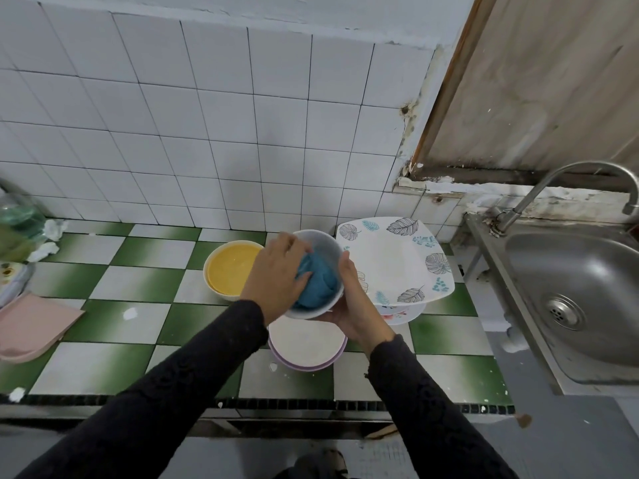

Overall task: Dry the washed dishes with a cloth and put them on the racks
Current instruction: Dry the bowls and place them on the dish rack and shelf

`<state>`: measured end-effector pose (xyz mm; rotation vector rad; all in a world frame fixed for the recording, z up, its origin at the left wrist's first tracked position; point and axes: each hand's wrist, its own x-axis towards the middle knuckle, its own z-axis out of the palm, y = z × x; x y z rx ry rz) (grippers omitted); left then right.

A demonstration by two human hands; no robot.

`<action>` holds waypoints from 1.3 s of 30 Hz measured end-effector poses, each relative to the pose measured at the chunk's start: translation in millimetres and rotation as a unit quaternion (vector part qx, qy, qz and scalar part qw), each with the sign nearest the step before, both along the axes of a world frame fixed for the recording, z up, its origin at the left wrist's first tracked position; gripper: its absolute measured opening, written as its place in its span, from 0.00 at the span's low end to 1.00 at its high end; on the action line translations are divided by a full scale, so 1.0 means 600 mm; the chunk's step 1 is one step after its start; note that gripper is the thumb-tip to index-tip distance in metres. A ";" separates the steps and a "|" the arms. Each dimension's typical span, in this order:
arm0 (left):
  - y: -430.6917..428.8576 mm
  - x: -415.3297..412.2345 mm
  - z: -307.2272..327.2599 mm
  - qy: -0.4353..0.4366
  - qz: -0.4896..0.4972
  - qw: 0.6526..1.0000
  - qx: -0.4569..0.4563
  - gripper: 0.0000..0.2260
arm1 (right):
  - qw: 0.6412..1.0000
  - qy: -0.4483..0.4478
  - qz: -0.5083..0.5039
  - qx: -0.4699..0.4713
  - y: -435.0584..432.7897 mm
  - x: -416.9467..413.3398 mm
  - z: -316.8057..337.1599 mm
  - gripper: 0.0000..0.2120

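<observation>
A small white bowl [323,248] is held tilted above the green-and-white tiled counter [138,281]. My right hand [352,299] cups it from below and the right side. My left hand [278,274] presses a bunched blue cloth [316,280] into the bowl's inside, fingers curled on the cloth. Left of the bowl a yellow-lined bowl [230,267] sits on the counter. A square leaf-patterned plate [397,261] lies to the right on top of another plate [403,314]. Below my hands is a stack of white and lilac plates [306,344].
A steel sink [574,299] with a curved tap [567,188] fills the right side. A pink tray [33,324] and a green plastic bottle [17,223] stand at the counter's left edge. The tiled wall [207,133] rises behind. No rack is in view.
</observation>
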<state>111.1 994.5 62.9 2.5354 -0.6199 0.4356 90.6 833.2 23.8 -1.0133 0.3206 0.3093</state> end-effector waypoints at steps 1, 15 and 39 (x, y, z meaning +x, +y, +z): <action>-0.004 -0.007 -0.007 -0.003 -0.016 1.000 0.016 0.12 | 1.000 0.004 -0.007 0.004 0.000 0.000 -0.002 0.40; -0.011 -0.047 -0.020 0.199 -0.073 0.976 0.051 0.23 | 1.000 -0.007 0.001 0.001 -0.017 0.009 0.003 0.36; 0.042 0.011 -0.026 0.424 0.069 0.605 -0.671 0.19 | 0.975 0.044 -0.092 0.198 -0.026 0.022 0.011 0.16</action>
